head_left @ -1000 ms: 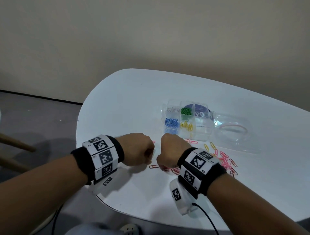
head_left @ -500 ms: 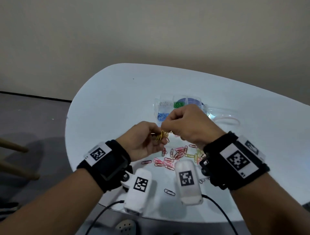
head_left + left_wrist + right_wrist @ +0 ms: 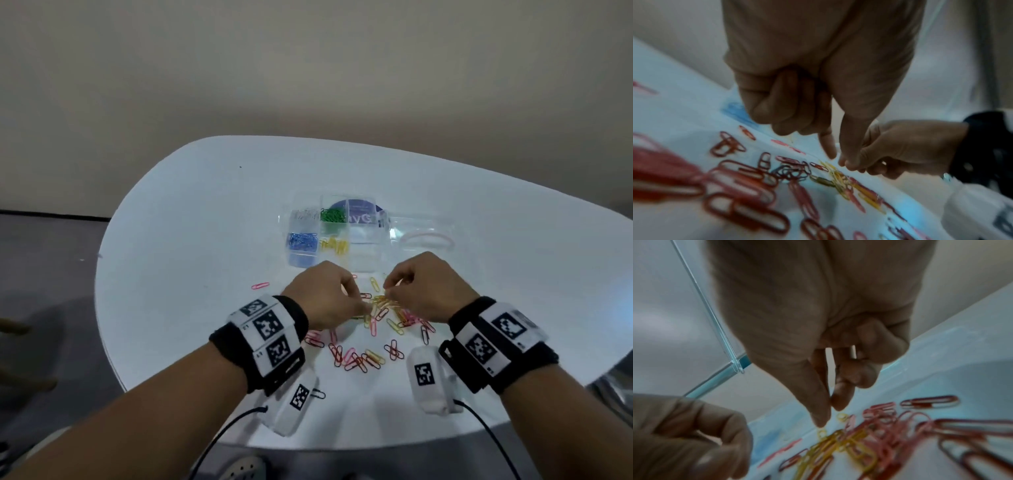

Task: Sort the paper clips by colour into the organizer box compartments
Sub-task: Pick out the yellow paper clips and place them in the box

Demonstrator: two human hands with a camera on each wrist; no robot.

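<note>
White table against a beige wall

The rounded white table (image 3: 205, 222) stands before a plain beige wall (image 3: 308, 68); left of the table lie grey floor (image 3: 44, 257) and blurred wooden chair legs (image 3: 13, 327).

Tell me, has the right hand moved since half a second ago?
Yes. The right hand has dropped toward the person, off the organizer box it was covering, and now sits over the loose yellow clips on the table.

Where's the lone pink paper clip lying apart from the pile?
Head view: the lone pink paper clip lies on the white table, left of the left hand, nearer than the clear organizer box.
</note>
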